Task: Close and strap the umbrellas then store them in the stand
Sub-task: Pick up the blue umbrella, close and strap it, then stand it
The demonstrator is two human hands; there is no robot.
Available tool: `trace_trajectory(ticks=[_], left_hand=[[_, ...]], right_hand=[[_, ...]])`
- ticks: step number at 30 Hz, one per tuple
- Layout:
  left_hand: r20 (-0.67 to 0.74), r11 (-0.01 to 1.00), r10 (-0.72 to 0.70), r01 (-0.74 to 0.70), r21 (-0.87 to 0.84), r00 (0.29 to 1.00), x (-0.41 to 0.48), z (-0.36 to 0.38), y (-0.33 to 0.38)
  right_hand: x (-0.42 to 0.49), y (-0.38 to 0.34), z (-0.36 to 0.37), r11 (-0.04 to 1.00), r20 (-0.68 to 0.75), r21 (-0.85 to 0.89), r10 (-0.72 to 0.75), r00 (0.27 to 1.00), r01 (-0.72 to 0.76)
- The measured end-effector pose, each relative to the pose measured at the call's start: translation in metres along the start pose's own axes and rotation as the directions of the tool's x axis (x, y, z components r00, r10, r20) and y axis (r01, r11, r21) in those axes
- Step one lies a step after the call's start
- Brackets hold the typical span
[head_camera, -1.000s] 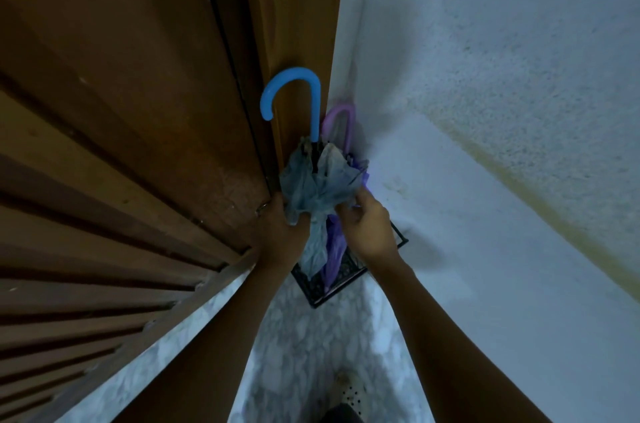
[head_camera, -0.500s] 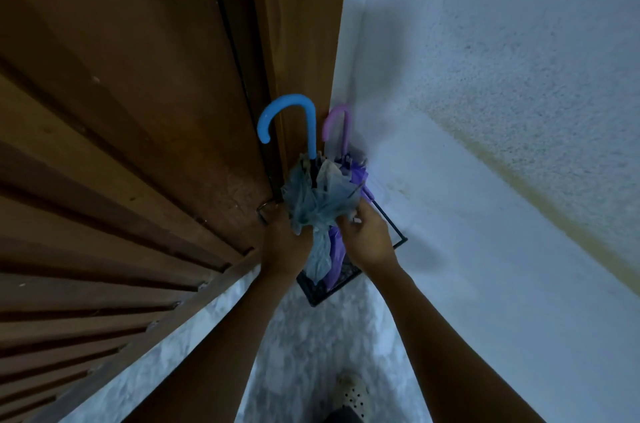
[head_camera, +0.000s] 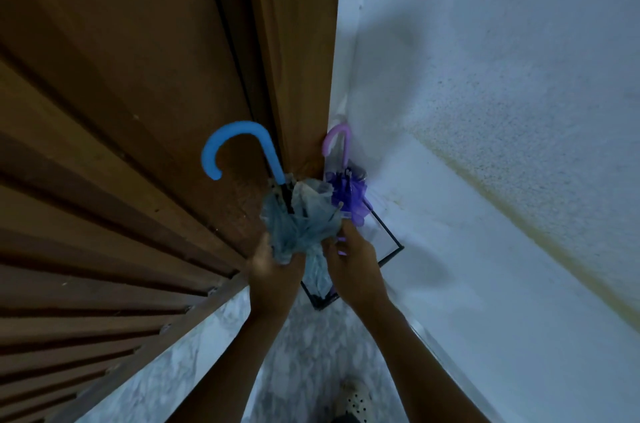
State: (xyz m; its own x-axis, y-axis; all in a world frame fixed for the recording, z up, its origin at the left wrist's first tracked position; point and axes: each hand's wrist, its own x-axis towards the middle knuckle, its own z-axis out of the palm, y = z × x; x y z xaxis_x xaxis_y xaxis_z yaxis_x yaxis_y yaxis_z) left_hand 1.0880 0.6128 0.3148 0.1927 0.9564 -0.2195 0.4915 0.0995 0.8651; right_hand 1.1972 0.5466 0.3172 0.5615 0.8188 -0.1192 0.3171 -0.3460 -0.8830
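A folded grey-blue umbrella with a bright blue hooked handle stands upright in the black wire stand in the corner. My left hand grips its bunched fabric from the left. My right hand holds the fabric on the right side, fingers pinched at its edge. Behind it a purple umbrella with a pale purple hooked handle stands in the same stand, against the wall. The umbrellas' lower ends are hidden by my hands.
A brown wooden door with slats fills the left. A white rough wall fills the right. The floor is white marble. A shoe shows at the bottom.
The blue-handled umbrella has tilted left, away from the purple one, and a gap opened between the two handles. Both hands stayed on its fabric, a little lower.
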Motion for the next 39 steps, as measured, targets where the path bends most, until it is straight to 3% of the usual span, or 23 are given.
trace_trajectory(ticks=[4, 8, 14, 17, 20, 24, 29, 32, 39], left_hand=[[0.107, 0.990, -0.026, 0.011, 0.141, 0.994, 0.016, 0.021, -0.012], [0.074, 0.971, -0.070, 0.051, 0.232, 0.995, 0.034, 0.044, -0.030], [0.137, 0.975, -0.103, 0.073, 0.209, 0.985, 0.051, 0.065, -0.049], [0.167, 0.945, -0.115, 0.056, 0.322, 0.979, 0.059, 0.062, -0.043], [0.204, 0.934, -0.228, 0.155, 0.321, 0.952, 0.061, 0.055, -0.032], [0.273, 0.968, -0.177, 0.117, 0.224, 0.945, 0.059, 0.041, -0.031], [0.290, 0.986, -0.167, 0.157, 0.057, 0.942, 0.047, -0.008, -0.003], [0.311, 0.981, -0.193, 0.178, 0.075, 0.931, 0.036, -0.052, 0.029], [0.303, 0.999, -0.029, 0.016, 0.046, 0.953, -0.028, -0.208, 0.122]], right_hand=[[0.016, 0.023, 0.000, 0.992, 0.049, -0.056, 0.117, 0.992, -0.114], [0.040, 0.042, 0.005, 0.972, 0.132, -0.103, 0.222, 0.966, -0.210], [0.060, 0.062, 0.018, 0.955, 0.167, -0.181, 0.264, 0.950, -0.233], [0.063, 0.065, 0.015, 0.945, 0.170, -0.223, 0.281, 0.945, -0.241], [0.065, 0.064, 0.011, 0.934, 0.171, -0.244, 0.307, 0.936, -0.262], [0.057, 0.053, 0.004, 0.919, 0.144, -0.281, 0.324, 0.935, -0.275], [0.029, 0.004, -0.011, 0.934, 0.023, -0.276, 0.243, 0.970, -0.227], [0.006, -0.048, -0.024, 0.946, -0.011, -0.289, 0.151, 0.989, -0.147], [-0.060, -0.215, -0.034, 0.984, 0.062, -0.145, -0.098, 0.993, 0.106]])
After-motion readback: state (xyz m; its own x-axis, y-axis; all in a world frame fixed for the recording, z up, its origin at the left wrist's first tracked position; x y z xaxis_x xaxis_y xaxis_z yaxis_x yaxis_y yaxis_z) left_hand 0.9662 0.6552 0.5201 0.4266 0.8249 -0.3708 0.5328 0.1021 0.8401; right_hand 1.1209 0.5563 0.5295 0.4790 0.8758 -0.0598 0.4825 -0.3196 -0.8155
